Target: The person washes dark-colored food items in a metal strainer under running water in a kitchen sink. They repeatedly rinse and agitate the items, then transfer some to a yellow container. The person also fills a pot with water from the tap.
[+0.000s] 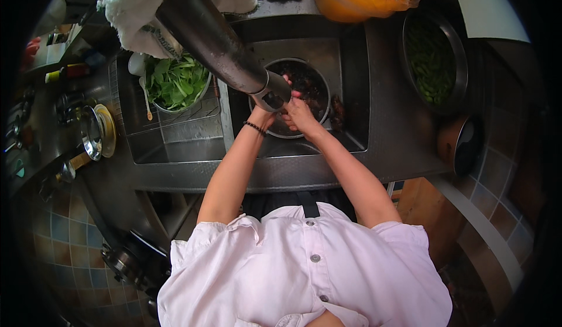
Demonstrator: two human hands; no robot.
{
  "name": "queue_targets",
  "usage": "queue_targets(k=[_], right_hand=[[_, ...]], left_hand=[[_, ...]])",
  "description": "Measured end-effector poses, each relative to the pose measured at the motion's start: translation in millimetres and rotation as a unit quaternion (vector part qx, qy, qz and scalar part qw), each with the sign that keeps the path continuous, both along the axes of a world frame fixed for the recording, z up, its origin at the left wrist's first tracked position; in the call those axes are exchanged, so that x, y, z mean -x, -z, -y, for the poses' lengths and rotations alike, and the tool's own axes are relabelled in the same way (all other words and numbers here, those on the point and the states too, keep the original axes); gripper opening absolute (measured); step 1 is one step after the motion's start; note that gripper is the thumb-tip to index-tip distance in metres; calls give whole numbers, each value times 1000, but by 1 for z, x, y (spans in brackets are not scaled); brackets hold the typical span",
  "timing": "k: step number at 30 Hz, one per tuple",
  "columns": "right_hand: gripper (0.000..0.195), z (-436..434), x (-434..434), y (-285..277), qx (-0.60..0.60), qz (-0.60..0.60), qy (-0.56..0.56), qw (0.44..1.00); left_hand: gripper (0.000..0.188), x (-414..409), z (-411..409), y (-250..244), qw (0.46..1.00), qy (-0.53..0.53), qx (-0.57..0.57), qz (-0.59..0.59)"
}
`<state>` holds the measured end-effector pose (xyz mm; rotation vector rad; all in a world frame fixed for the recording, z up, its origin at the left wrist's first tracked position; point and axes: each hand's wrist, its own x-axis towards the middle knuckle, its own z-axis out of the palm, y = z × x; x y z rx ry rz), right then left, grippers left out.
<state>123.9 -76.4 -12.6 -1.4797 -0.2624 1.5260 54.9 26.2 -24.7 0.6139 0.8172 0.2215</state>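
Both hands are at a round metal basin [329, 103] that sits in the right sink bowl. It holds dark water with dark, reddish-brown pieces [314, 101] in it. My right hand [301, 115] is over the basin's near part, fingers curled; small bright pink bits [296, 94] show by its fingertips. My left hand [262, 117], below a beaded bracelet, is at the basin's near left rim, its fingers mostly hidden by the faucet head [274, 92]. What either hand grips cannot be made out. A brown clump [337, 112] lies in the sink right of the basin.
The thick dark faucet [210, 33] slants over the basin, with a white cloth [136, 15] draped behind it. A bowl of leafy greens [178, 83] rests on a wire rack [197, 114] in the left bowl. A yellow bucket [338, 2] and a pan of green pods [459, 59] stand beyond.
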Motion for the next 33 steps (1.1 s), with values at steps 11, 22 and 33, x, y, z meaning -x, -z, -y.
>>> queue_targets(k=[11, 22, 33], right_hand=[[46, 96, -70, -12, 287, 495, -373, 730], [59, 31, -17, 17, 37, -42, 58, 997], [47, 21, -25, -12, -37, -251, 107, 961]], left_hand=[[69, -2, 59, 78, 664, 528, -411, -335], [44, -11, 56, 28, 994, -16, -11, -109], [35, 29, 43, 7, 968, -19, -216, -125]])
